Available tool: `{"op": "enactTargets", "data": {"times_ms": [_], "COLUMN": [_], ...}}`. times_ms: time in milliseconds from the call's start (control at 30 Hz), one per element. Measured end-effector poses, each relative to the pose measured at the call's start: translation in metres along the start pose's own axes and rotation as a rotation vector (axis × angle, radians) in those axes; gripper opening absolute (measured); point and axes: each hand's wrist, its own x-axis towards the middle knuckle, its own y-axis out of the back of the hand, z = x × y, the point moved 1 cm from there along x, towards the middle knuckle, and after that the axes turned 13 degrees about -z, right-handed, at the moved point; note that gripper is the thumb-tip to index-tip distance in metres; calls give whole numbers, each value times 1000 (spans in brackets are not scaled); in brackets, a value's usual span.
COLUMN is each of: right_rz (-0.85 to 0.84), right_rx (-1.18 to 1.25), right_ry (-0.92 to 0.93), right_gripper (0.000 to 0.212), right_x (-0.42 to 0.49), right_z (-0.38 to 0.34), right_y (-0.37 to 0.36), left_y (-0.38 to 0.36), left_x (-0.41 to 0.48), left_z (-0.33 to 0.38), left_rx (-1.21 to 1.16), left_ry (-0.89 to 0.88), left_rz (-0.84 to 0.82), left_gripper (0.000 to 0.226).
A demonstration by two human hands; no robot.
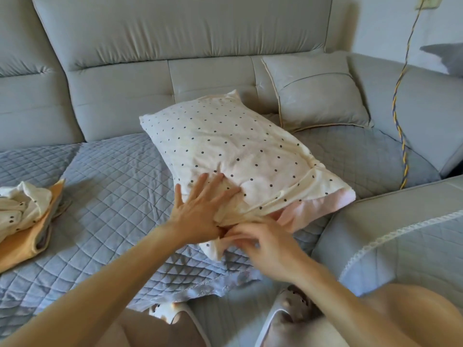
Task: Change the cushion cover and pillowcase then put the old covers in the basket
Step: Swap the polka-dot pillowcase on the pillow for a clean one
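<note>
Pillow (225,146) on blue quilted cover (107,196), grey sofa (150,46).

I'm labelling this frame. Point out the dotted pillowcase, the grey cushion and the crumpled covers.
dotted pillowcase (225,144): head view, top face.
grey cushion (323,101): head view, front panel.
crumpled covers (22,209): head view, white folds.

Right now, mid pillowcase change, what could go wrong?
1. The pink pillow shows at the open end of the dotted pillowcase; that corner may end up uncovered.
2. Cloth is bunched under the flat left hand, where the right hand pinches the hem; it could end up twisted.
3. No basket is in view; the cloth heap at the left might get forgotten.
</note>
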Motion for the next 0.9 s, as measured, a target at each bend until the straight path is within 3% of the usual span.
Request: {"op": "enactTargets", "data": {"times_ms": [133,300,367,467,567,633,700,733,800,900], "right_rz": [89,35,0,-43,-151,-292,-322,-294,-222,-100], "right_rx": [-195,-113,-21,5,-8,-113,-261,-317,-320,-309], "right_ry": [-40,47,51,42,-26,-76,-68,-50,27,148], "right_gripper": [17,14,7,13,9,30,50,50,27,18], "right_x": [3,5,7,11,21,28,32,34,35,34], "right_z": [-4,-16,-18,-29,-39,-48,-54,-55,-58,-67], "right_y": [36,36,37,43,41,32,16,9,-3,-7], "left_y": [52,89,89,68,41,25,16,14,15,21], "left_x": [-34,-59,-66,-74,-76,-75,-76,-77,-84,-94], "left_z": [-27,-38,-32,-26,-18,-12,-9,-8,-14,-26], "left_rx": [-150,-368,-280,123,348,399,435,431,383,255], "left_ry": [46,-73,-115,-249,-167,-31,49,66,78,-61], "left_rz": [-30,222,270,351,302,149,22,11,40,194], "left_gripper": [66,50,44,45,67,73,65,63,62,64]}}
